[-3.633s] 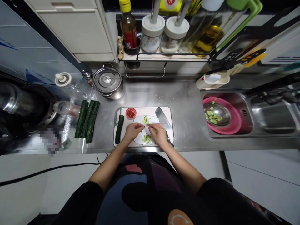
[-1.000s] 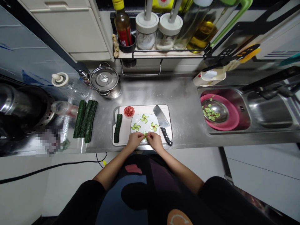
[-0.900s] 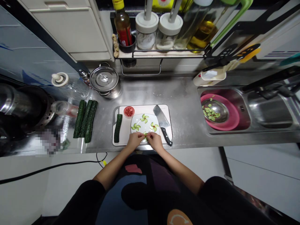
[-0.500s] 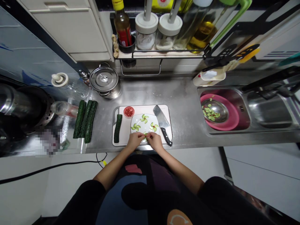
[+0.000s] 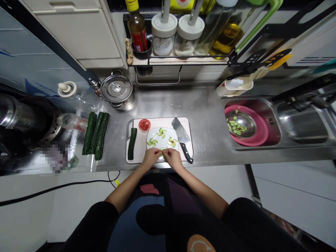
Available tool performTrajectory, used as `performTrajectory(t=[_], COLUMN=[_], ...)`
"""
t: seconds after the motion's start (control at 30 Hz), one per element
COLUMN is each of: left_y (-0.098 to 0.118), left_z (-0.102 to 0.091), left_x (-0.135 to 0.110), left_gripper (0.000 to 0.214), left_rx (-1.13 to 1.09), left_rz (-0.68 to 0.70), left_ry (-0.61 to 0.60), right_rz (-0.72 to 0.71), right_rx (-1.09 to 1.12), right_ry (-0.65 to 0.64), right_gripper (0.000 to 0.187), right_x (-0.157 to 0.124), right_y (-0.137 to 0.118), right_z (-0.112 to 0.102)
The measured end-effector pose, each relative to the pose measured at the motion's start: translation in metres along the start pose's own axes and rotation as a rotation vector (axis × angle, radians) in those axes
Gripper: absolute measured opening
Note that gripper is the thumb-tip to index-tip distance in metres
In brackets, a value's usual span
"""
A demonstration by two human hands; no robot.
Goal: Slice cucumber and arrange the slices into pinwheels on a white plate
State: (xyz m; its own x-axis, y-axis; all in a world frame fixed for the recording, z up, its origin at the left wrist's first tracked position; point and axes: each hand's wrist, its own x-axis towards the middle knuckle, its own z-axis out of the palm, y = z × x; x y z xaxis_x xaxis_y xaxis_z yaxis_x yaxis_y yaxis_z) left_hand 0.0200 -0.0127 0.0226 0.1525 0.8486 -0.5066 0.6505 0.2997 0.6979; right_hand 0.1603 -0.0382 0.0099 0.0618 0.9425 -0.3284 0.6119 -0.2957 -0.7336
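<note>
A white plate [image 5: 163, 138] rests on a white cutting board [image 5: 136, 154] near the counter's front edge. On the plate lie pinwheel groups of cucumber slices [image 5: 162, 132]. My left hand [image 5: 151, 157] and my right hand [image 5: 173, 157] meet at the plate's near rim, fingers pinched on cucumber slices there. A small red dish [image 5: 144, 125] sits at the board's far left. A half cucumber [image 5: 132, 143] lies along the board's left side. A cleaver [image 5: 182, 138] with a black handle lies on the board's right side.
Three whole cucumbers [image 5: 95, 137] lie left of the board. A lidded steel pot [image 5: 117, 90] stands behind. In the sink at the right, a pink basin [image 5: 259, 133] holds a steel bowl [image 5: 240, 126] of cucumber bits. Bottles and jars fill the rack [image 5: 181, 59] above.
Since 3.6 s ago both hands have moved from the plate's middle to its near rim, and more pinwheel groups show on the plate. In the last second nothing visibly moved.
</note>
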Motion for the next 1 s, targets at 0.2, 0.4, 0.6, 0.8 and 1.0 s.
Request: performTrajectory(t=[0.2, 0.4, 0.6, 0.8, 1.0], left_y=[-0.0002, -0.0002, -0.0015, -0.0002, -0.0013], left_z=[0.0005, -0.0001, -0.0002, -0.0008, -0.0015], left_x=[0.0013, 0.0006, 0.0010, 0.0005, 0.0009], left_gripper=[0.017, 0.017, 0.018, 0.018, 0.020], left_rx=[0.031, 0.062, 0.088, 0.083, 0.088], left_rz=[0.033, 0.060, 0.078, 0.075, 0.049], left_ry=[0.013, 0.008, 0.003, 0.003, 0.006], right_rz=[0.009, 0.016, 0.003, 0.006, -0.039], right_rx=[-0.006, -0.020, -0.008, -0.007, -0.092], right_ry=[0.000, -0.004, -0.006, -0.014, -0.008], right_gripper=[0.013, 0.013, 0.012, 0.011, 0.013], right_x=[0.0006, 0.0006, 0.0009, 0.0003, 0.0027], right_y=[-0.0008, -0.0003, -0.0005, -0.0017, 0.0015], right_z=[0.0007, 0.0019, -0.0006, -0.0023, -0.0035])
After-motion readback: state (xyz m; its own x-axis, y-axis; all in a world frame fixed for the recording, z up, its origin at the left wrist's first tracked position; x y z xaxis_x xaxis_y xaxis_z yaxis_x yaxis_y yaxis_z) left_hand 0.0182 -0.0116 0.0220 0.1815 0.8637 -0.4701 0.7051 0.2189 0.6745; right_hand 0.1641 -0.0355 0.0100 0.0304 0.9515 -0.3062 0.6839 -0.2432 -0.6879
